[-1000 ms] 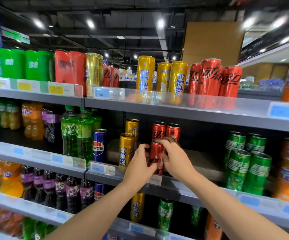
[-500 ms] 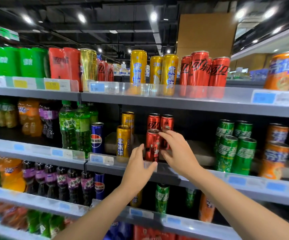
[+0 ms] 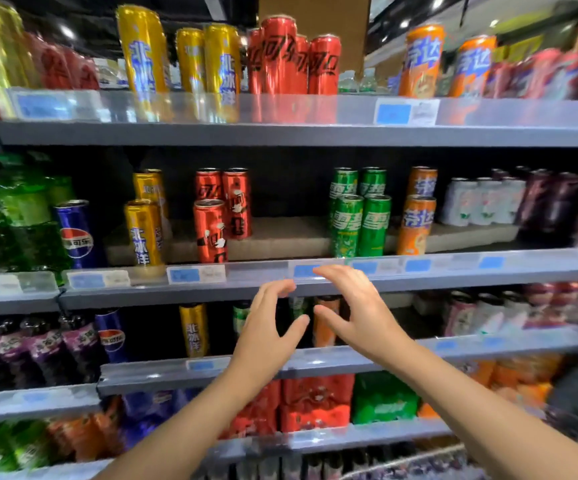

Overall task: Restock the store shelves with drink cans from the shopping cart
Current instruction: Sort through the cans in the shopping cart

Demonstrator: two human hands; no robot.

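1. Head view, centre of frame: my left hand [image 3: 266, 336] and right hand [image 3: 358, 311] hang side by side in front of the middle shelf [image 3: 453, 271], apart from it. Both are spread wide with fingers loosely curved; neither holds anything.
2. Centre-left, on that middle shelf: three red cans [image 3: 220, 213]. One stands at the front edge, two sit behind it on a raised step. All are upright.
3. Just left of them: gold cans [image 3: 143, 232], one in front, one behind. Further left: a blue can [image 3: 78, 233] beside blurred green bottles [image 3: 21, 216].
4. Right of centre, same shelf: four green cans [image 3: 360, 211], then orange cans [image 3: 417, 216] just beside them.
5. Top of frame: upper shelf [image 3: 315, 133] carries tall gold, red and orange cans.
6. Shopping cart: I cannot pick it out in this view; lower right is blurred.
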